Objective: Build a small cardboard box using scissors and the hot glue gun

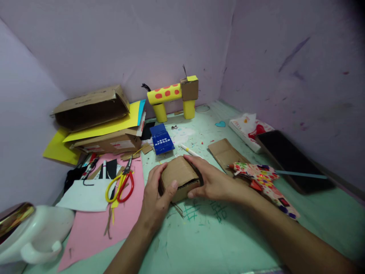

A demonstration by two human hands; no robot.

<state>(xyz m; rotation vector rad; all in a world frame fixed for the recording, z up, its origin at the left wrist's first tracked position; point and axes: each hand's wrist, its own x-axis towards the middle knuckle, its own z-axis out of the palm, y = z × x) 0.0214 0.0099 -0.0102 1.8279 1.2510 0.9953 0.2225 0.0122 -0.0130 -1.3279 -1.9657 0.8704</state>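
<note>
A small brown cardboard box [179, 173] is held between my two hands, low over the pale green tabletop. My left hand [158, 192] grips its left side, thumb on the front edge. On the right side my right hand [209, 177] wraps round the far corner and the front. A dark gap runs along the box's front upper edge. To the right lies a flower-patterned glue gun [262, 177] with a pale blue stick in its back, its tip near a flat cardboard piece [226, 152]. A white marker [191, 150] lies just behind the box.
Scissors [125, 182] with red and yellow handles lie on pink paper [128, 224] at left. A yellow spotted cardboard animal [165, 94] stands at the back, a blue packet [162, 140] before it. Larger boxes [91, 108], a white mug [45, 232], a tissue pack [248, 131] and a phone [293, 160] surround them.
</note>
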